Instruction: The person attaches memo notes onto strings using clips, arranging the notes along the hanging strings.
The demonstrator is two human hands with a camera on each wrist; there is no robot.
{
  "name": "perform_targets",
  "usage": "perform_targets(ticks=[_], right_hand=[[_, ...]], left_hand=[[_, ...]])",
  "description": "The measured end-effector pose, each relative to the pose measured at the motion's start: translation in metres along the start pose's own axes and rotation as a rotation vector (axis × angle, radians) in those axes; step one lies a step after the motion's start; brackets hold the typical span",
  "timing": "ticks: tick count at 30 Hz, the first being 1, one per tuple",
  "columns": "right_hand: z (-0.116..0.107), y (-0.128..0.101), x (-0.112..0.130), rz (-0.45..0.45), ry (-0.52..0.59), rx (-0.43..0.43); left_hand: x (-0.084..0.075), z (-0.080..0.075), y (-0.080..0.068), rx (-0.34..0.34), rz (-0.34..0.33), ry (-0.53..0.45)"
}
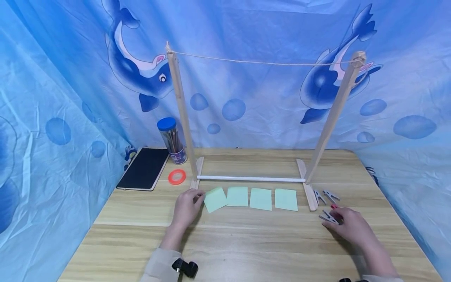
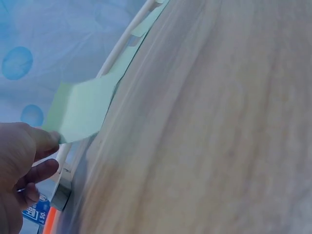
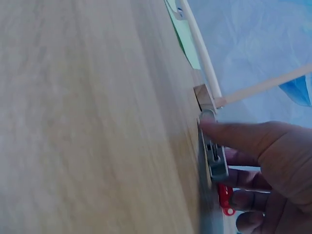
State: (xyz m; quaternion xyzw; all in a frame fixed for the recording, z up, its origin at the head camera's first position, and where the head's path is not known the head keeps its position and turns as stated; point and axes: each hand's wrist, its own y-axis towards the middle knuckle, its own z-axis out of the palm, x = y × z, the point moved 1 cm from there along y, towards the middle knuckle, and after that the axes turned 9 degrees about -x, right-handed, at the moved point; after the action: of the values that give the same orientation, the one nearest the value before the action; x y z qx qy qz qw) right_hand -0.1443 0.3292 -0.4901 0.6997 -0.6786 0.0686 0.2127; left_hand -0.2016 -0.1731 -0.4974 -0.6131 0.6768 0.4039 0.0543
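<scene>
Four pale green sticky notes lie in a row on the wooden table (image 1: 246,243), in front of a wooden rack. My left hand (image 1: 201,197) pinches the left edge of the leftmost note (image 1: 215,199). In the left wrist view that note (image 2: 80,112) is raised off the wood between the thumb and fingers of my left hand (image 2: 54,145). At the right, my right hand (image 1: 334,215) grips a grey clothespin (image 1: 327,216) lying on the table. The right wrist view shows the right hand (image 3: 229,146) with its thumb on top of the clothespin (image 3: 217,163) and its fingers curled below.
The rack has two leaning posts (image 1: 181,113), a string (image 1: 264,62) tied between their tops and a white rod (image 1: 250,179) at the base. Two more clothespins (image 1: 325,195) lie by its right foot. A blue-lidded jar (image 1: 170,139), a black notebook (image 1: 144,169) and an orange tape ring (image 1: 177,176) sit back left.
</scene>
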Motion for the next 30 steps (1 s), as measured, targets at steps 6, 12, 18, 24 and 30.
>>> perform_targets(ticks=[6, 12, 18, 24, 30], right_hand=[[0.01, 0.007, 0.004, -0.054, -0.004, -0.057], [0.012, 0.008, 0.004, -0.014, 0.084, -0.115], [0.005, 0.008, 0.006, -0.013, 0.188, -0.242], [0.0, 0.01, 0.008, -0.064, 0.307, -0.338], [-0.008, 0.02, 0.023, -0.061, 0.414, -0.374]], left_hand=[[0.0, -0.001, -0.002, 0.028, -0.176, -0.26], [-0.002, -0.003, -0.001, 0.004, -0.386, -0.545], [-0.008, -0.013, 0.005, -0.104, -0.441, -0.57], [-0.021, -0.025, 0.014, -0.141, -0.369, -0.596], [-0.041, -0.046, 0.032, -0.13, -0.299, -0.597]])
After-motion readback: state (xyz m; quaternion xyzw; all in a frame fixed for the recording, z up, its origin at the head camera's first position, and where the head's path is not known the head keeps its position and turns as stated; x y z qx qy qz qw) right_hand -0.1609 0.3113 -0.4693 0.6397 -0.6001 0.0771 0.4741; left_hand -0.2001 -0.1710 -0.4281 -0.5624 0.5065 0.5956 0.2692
